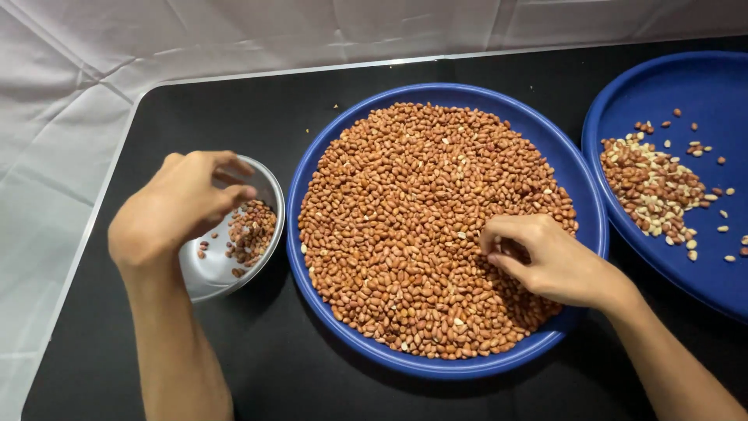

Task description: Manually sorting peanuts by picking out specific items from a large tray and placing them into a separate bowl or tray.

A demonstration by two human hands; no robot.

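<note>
Head cam looks down on a black table (312,374). Left hand (175,206) hovers over a small steel bowl (210,273) with a few peanuts in it, fingers curled shut, but whether it's pinching anything is hidden. Right hand (545,261) rests on the heap of red-skinned peanuts (413,218) in the big blue tray (460,368), fingertips bunched and buried, so can't tell either. A second blue tray (701,78) is cut off at the right edge.

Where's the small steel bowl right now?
The steel bowl sits on the black table at the left of the head view, just left of the big blue plate of peanuts, with the left hand hovering over it.
</note>
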